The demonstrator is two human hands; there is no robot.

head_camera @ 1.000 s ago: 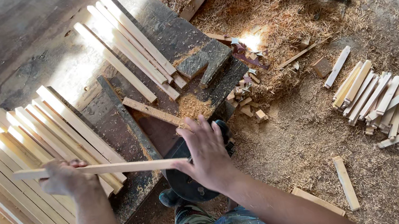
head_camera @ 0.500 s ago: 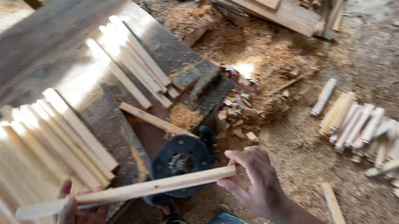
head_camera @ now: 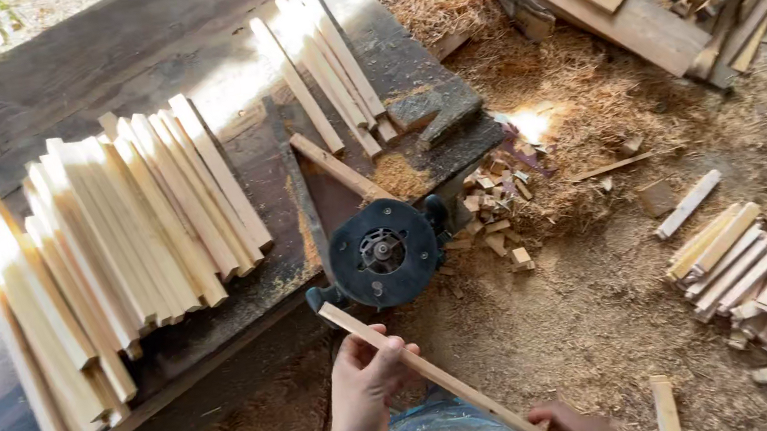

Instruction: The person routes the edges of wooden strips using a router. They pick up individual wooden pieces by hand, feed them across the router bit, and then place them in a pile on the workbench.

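Stick (head_camera: 445,382) held over your lap, tip just beside router (head_camera: 383,252) | left hand (head_camera: 366,383) clasps upper part, right hand (head_camera: 574,427) grips low end | risk: tip may catch router, loose hold lets it kick

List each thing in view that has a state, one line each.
Long pale wooden strip: held slanted by both hands.
Left hand: grip closed on strip.
Right hand: on strip's lower end.
Round black power tool: mounted at bench edge, untouched.
Pale wooden slats: lying fanned on bench.
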